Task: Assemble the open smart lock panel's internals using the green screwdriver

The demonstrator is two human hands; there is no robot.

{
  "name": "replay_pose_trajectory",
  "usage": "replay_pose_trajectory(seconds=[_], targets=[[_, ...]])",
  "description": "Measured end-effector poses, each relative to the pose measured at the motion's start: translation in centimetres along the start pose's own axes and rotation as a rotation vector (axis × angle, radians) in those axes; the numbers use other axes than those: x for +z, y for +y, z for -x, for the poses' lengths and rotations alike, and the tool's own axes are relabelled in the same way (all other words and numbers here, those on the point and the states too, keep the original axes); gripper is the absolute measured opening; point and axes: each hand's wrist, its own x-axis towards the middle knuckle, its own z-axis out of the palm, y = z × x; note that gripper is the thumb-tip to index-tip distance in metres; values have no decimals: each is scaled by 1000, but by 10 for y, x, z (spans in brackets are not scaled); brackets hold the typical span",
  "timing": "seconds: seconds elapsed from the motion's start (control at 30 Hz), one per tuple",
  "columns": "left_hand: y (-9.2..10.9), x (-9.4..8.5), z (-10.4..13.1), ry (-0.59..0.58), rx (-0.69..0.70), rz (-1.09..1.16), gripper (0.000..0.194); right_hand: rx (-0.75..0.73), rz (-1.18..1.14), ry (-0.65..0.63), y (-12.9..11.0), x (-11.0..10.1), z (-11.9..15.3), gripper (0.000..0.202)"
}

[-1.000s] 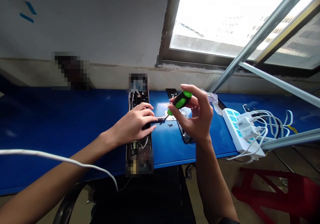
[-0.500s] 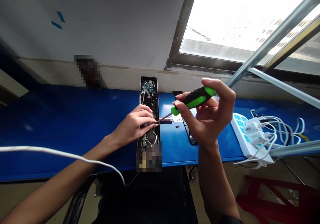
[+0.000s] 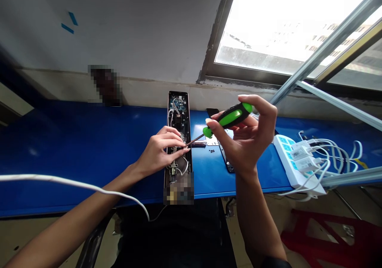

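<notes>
A long, narrow device housing [image 3: 191,156] lies open on the blue table, with a circuit board [image 3: 178,102], white wires and a brass-like lock part [image 3: 172,167] inside. My left hand [image 3: 158,148] reaches over its middle, thumb and fingers closed together by the screwdriver's tip; what they pinch is hidden. In my right hand [image 3: 247,136] is a green and black screwdriver [image 3: 231,116], gripped by its handle between thumb and fingers. Its shaft slants down left to my left fingertips at the housing. Several small dark screws [image 3: 211,151] lie right of the housing.
A black panel [image 3: 229,165] and a white plate [image 3: 211,140] lie behind my right hand. Farther right is a power strip [image 3: 282,140] with chargers and coiled white cables. A white cable [image 3: 74,183] crosses my left forearm. Metal bars slant at right; a red stool [image 3: 322,236] stands below.
My right hand has shifted slightly left, and the screwdriver handle has turned a little. My left hand stays nearly in place over the housing.
</notes>
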Motion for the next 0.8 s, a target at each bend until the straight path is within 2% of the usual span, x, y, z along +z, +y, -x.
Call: replay_pose_trajectory(seconds=[0.23, 0.5, 0.8], targets=[[0, 1, 0, -22, 3, -20, 4, -48, -12, 20, -1, -4, 0, 52], [-1, 3, 4, -21, 13, -11, 4, -9, 26, -27, 2, -10, 3, 50], [2, 5, 5, 17, 2, -14, 7, 56, 67, 116, 2, -5, 3, 47]])
